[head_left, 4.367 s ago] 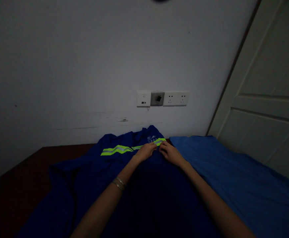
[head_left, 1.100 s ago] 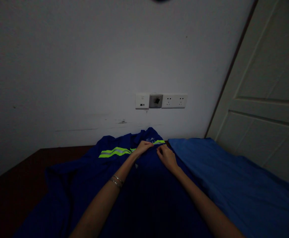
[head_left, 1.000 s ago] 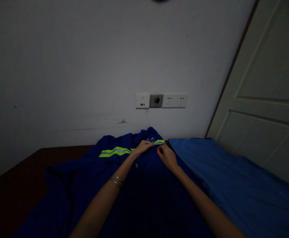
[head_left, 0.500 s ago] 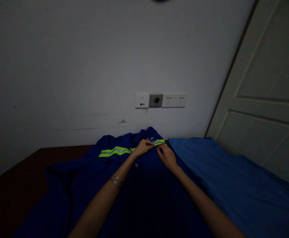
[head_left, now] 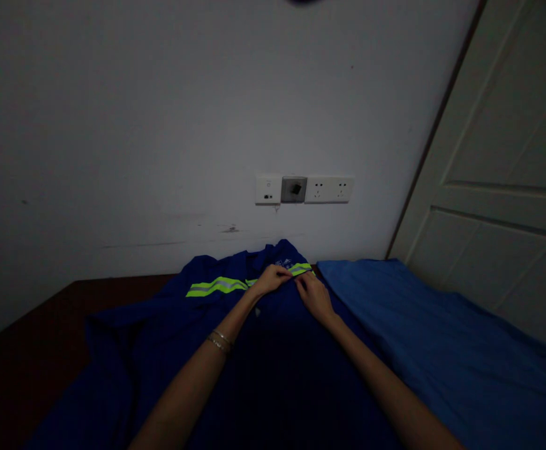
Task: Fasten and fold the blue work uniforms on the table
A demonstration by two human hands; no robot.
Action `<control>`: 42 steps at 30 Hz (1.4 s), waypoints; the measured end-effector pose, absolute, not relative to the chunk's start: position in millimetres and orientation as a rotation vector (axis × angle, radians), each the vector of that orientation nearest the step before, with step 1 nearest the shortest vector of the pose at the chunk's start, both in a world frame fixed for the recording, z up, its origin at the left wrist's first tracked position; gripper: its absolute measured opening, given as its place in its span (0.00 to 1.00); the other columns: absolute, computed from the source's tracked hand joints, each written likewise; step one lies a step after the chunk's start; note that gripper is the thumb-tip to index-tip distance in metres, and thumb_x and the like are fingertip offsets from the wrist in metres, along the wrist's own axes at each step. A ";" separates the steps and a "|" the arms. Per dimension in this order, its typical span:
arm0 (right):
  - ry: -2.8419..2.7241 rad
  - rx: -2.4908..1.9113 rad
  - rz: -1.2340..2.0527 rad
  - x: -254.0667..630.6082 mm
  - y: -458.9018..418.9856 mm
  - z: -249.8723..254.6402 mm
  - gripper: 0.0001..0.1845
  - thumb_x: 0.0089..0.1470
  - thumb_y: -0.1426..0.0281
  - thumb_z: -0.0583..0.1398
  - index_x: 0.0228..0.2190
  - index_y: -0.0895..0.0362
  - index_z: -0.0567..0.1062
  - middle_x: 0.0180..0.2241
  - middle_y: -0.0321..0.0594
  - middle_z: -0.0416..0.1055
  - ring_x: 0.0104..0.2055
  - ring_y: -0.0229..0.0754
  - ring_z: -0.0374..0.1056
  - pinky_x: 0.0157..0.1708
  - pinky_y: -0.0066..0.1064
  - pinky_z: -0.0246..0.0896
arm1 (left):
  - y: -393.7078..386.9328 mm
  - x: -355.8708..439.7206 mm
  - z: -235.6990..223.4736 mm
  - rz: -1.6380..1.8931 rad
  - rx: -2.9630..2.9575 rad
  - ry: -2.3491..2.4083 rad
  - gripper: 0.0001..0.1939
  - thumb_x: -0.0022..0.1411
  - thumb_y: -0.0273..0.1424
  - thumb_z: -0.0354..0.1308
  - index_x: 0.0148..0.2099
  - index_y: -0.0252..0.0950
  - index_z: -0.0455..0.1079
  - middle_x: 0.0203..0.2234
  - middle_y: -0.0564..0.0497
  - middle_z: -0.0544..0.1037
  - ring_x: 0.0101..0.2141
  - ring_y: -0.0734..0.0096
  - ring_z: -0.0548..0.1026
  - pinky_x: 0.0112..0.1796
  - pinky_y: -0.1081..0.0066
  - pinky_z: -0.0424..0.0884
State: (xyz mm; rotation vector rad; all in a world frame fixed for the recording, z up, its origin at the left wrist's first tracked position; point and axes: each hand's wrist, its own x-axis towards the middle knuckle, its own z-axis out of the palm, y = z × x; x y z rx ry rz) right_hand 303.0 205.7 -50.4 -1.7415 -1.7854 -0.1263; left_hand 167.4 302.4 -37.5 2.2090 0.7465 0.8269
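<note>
- Left hand [head_left: 271,280]: fingertips pinched together on the dark blue jacket [head_left: 183,331], at its chest stripe [head_left: 301,268].
- Right hand [head_left: 317,298]: fingers curled, touching the jacket just below the stripe.
- Jacket: spread on the surface [head_left: 127,287], left of the blue cloth [head_left: 423,325].

Left hand [head_left: 271,279], right hand [head_left: 316,296] — both on the blue garment [head_left: 183,322] (yellow-green striped).

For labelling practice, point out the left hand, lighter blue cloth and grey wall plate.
Left hand [head_left: 269,279]: head view, back.
Lighter blue cloth [head_left: 441,350]: head view, middle.
Grey wall plate [head_left: 294,189]: head view, centre.
</note>
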 end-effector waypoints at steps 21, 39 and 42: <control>-1.749 -1.642 -0.063 306.8 209.8 -55.9 0.12 0.58 0.68 0.49 0.34 0.56 0.71 0.38 0.42 0.69 0.41 0.41 0.66 0.42 0.30 0.58 | 307.0 165.6 -44.6 0.857 2.139 0.664 0.05 0.52 0.24 0.57 0.32 0.30 0.73 0.20 0.56 0.69 0.24 0.78 0.64 0.28 0.78 0.60; -1.859 -1.684 -0.184 316.5 204.7 -35.2 0.08 0.53 0.68 0.54 0.28 0.55 0.72 0.33 0.39 0.70 0.34 0.40 0.66 0.34 0.28 0.57 | 314.8 168.6 -57.2 0.852 2.150 0.687 0.07 0.54 0.27 0.56 0.33 0.30 0.74 0.24 0.53 0.75 0.28 0.74 0.69 0.33 0.76 0.64; -1.846 -1.684 -0.322 320.9 200.2 -20.6 0.08 0.53 0.68 0.54 0.32 0.56 0.72 0.35 0.41 0.69 0.38 0.41 0.65 0.34 0.27 0.58 | 315.9 169.4 -57.4 0.846 2.189 0.682 0.07 0.55 0.26 0.56 0.34 0.30 0.74 0.25 0.52 0.75 0.28 0.74 0.69 0.33 0.75 0.64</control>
